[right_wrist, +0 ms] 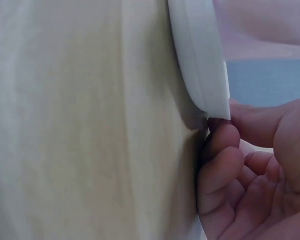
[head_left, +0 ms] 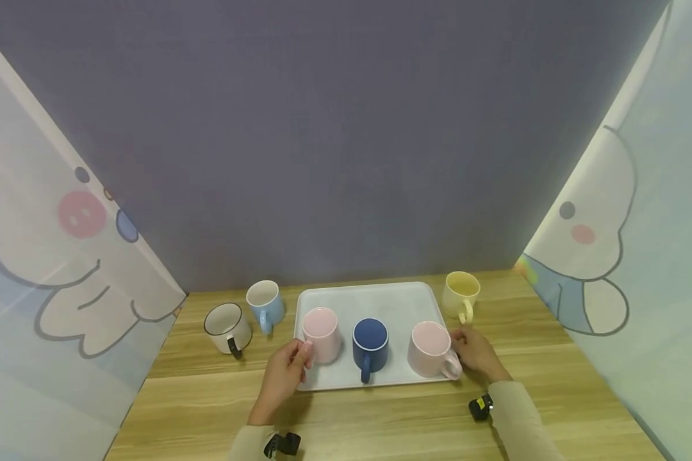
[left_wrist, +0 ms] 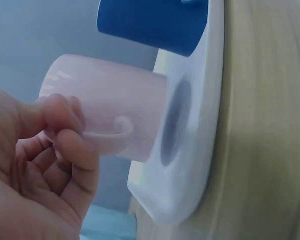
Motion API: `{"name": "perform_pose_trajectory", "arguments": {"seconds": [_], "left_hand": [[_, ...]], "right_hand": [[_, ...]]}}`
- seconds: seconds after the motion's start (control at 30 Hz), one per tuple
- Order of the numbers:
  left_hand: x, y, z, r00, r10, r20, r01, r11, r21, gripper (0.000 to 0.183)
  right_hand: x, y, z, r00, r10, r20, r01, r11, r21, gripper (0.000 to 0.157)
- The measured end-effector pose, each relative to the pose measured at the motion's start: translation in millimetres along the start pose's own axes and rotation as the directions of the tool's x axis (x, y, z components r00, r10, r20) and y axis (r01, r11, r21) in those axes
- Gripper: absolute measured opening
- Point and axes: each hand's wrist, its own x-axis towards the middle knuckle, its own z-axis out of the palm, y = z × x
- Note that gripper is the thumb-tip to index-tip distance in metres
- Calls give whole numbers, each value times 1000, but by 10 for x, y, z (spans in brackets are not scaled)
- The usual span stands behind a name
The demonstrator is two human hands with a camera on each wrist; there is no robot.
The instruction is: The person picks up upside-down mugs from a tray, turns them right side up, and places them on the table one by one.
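With thumb and fingers curled, my left hand (head_left: 280, 376) pinches the handle of a pink mug (head_left: 323, 336) at the left of a white tray (head_left: 375, 296). In the left wrist view this mug (left_wrist: 122, 90) is upright, slightly above the tray, with a dark shadow under it. A dark blue mug (head_left: 370, 342) stands mid-tray, handle toward me. Another pink mug (head_left: 428, 349) stands at the tray's right end, handle toward the lower right. My right hand (head_left: 477, 353) grips the tray's right rim; the right wrist view shows thumb and fingers pinching the tray corner (right_wrist: 202, 60).
Left of the tray stand a white mug (head_left: 226, 326) with a black rim and a light blue mug (head_left: 266, 306). A yellow mug (head_left: 461, 294) stands beyond the tray's right end. A grey panel (head_left: 346, 160) rises behind the wooden table (head_left: 352, 429).
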Motion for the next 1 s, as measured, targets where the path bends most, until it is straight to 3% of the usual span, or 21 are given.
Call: {"name": "perform_pose_trajectory", "arguments": {"seconds": [0.2,0.53,0.77,1.0], "left_hand": [[114,152,40,998,47,-44,-47,999,-9,35],[404,499,70,985,168,-47,-170,985,-40,34],[481,683,63,984,169,-52,-172,983,-68,32],[490,719,80,987,152,-54,-157,980,-119,33]], "right_hand": [[1,-4,7,1000,-2,-2,2,1000,-2,24],[-18,0,9,1000,15,-3,-15,1000,20,25],[-17,14,5,1000,24,-2,-24,999,30,26],[-25,16,22,1000,18,-1,-18,999,32,26]]}}
